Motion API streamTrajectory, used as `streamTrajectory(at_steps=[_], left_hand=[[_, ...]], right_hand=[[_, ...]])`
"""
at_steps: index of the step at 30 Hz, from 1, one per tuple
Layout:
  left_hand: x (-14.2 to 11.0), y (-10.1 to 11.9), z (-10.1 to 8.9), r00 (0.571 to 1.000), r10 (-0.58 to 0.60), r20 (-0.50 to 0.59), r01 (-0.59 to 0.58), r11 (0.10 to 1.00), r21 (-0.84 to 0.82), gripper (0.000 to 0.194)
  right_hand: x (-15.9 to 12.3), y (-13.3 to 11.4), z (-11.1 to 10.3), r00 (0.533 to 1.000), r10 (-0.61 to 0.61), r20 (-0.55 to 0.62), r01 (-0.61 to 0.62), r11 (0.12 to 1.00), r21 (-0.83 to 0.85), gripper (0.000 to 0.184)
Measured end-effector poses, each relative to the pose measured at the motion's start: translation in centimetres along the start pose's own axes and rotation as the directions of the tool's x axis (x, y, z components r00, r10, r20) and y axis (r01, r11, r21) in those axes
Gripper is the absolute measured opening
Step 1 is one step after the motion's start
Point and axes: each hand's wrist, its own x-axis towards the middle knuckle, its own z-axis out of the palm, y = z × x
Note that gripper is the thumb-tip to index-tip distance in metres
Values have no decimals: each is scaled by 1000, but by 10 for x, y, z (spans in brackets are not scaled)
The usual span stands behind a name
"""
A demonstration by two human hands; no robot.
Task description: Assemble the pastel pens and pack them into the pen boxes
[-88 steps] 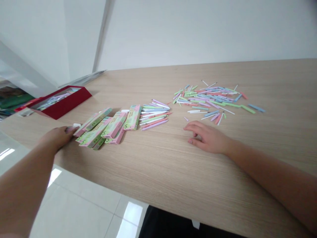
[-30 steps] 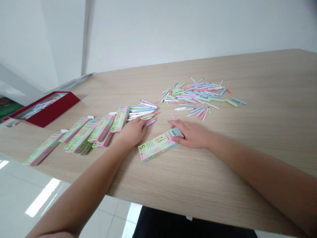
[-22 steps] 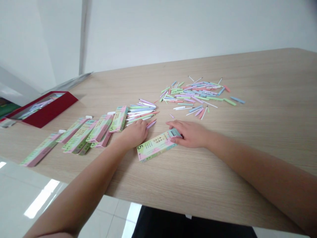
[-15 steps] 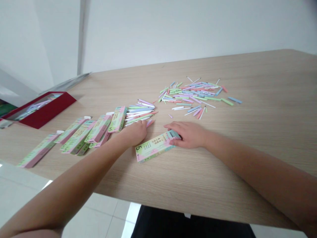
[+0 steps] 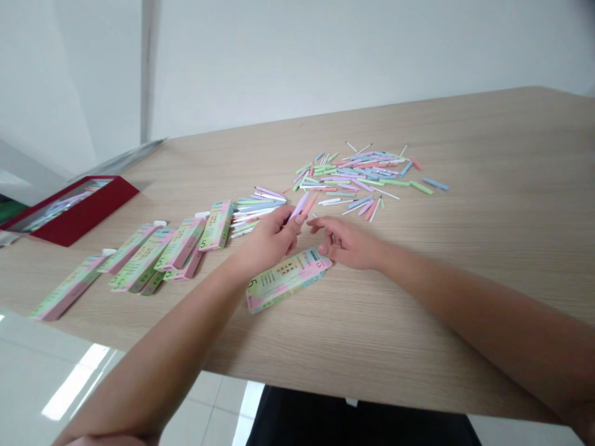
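Note:
My left hand (image 5: 267, 238) is lifted a little off the table and pinches two pens (image 5: 302, 204), one lilac and one pink, that point up and to the right. My right hand (image 5: 346, 241) lies just to the right of them, fingers loosely spread, with its fingertips on the open end of a flat pastel pen box (image 5: 286, 279) marked with a 5. The box lies on the wooden table (image 5: 395, 322) between my two hands. A small row of pastel pens (image 5: 253, 207) lies just behind my left hand.
Several more pastel pen boxes (image 5: 162, 251) lie in a loose row to the left, one (image 5: 62, 294) near the table edge. A scattered heap of pen parts (image 5: 357, 176) lies farther back. A red tray (image 5: 69, 210) with pens stands at the far left.
My left hand has picked up two pens from the row and raised them toward my right hand. My right hand has eased its grip on the box's end.

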Motion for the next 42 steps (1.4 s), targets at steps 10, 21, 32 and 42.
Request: streamTrajectory(at_steps=[10, 21, 32, 42], left_hand=[[-6, 14, 45, 976, 191, 101, -196, 980, 36, 26], [-29, -10, 36, 949, 134, 287, -260, 844, 468, 101], [-24, -15, 33, 952, 135, 273, -262, 820, 510, 59], [-24, -15, 33, 950, 136, 280, -267, 819, 508, 59]], right_hand=[[15, -36, 7, 991, 77, -108, -30, 924, 381, 46], [25, -5, -5, 744, 505, -437, 10, 645, 764, 51], [9, 5, 10, 882, 305, -359, -153, 906, 394, 46], [5, 7, 10, 894, 269, -357, -135, 924, 358, 41]])
